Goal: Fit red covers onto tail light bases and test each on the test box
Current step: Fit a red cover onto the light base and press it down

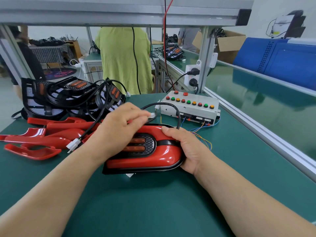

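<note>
A tail light (150,156) with a red cover fitted on its black base lies on the green mat in front of me. My right hand (184,147) grips its right end, fingers curled over the top edge. My left hand (119,129) hovers over the light's left part and pinches the white connector (152,115) of its black cable (169,106). The white test box (191,106) with red, green and orange buttons stands just behind, to the right. Loose red covers (44,139) lie at the left, with bare black bases (68,96) piled behind them.
Another white connector (73,145) on a black cable lies over the red covers. Thin coloured wires (201,134) run from the test box toward my right hand. An aluminium rail (256,127) bounds the mat on the right. A person in a green shirt (123,59) stands beyond the bench.
</note>
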Tool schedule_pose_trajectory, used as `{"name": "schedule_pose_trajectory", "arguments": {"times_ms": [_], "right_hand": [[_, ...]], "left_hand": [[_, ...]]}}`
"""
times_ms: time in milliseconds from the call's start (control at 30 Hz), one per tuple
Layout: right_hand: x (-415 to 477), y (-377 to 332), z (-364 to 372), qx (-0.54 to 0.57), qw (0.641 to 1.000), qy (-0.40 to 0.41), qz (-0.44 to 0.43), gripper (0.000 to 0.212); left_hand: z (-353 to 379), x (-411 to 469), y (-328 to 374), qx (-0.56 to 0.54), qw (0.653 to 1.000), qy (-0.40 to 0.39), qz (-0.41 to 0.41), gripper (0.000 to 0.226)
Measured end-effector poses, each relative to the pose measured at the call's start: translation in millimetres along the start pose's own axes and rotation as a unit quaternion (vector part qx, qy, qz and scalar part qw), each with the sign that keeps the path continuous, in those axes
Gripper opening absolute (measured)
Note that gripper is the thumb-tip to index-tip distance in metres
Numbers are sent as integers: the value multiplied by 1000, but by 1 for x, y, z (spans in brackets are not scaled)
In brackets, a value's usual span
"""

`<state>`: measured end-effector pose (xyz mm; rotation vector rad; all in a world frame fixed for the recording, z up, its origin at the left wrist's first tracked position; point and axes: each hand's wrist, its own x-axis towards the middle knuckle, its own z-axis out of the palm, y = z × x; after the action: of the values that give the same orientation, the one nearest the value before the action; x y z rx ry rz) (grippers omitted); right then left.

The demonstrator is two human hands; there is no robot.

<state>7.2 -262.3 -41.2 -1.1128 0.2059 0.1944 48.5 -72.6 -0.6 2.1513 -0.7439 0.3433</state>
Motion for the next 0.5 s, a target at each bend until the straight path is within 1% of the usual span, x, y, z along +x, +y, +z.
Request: {"name": "schedule_pose_trajectory", "arguments": {"times_ms": [33, 100, 133, 167, 233, 300, 367, 500], "right_hand": [[0, 0, -1, -4, 1000, -2, 0, 64], [-3, -1, -2, -5, 1000, 2, -1, 58], [-3, -1, -2, -2, 1000, 5, -2, 58], [-4, -2, -3, 0, 1000, 8, -3, 62], [-5, -2, -3, -4, 1000, 14, -5, 74], [-6, -2, -2, -8, 1000, 15, -8, 77], [-7, -2, -2, -7, 1000, 15, -12, 76], [-9, -4, -3, -4, 1000, 20, -16, 74]], "left_hand": [[-4, 2, -2, -17, 999, 38, -33, 21], [-17, 6, -8, -62, 984, 102, -131, 25], [-23, 7, -11, -95, 971, 116, -187, 29], [-30, 7, -16, -118, 958, 108, -237, 36], [-36, 2, -23, -124, 942, 37, -309, 51], [-36, -4, -26, -156, 925, -58, -340, 63], [-35, -8, -25, -203, 909, -117, -345, 64], [-34, -9, -30, -264, 888, -176, -333, 61]]}}
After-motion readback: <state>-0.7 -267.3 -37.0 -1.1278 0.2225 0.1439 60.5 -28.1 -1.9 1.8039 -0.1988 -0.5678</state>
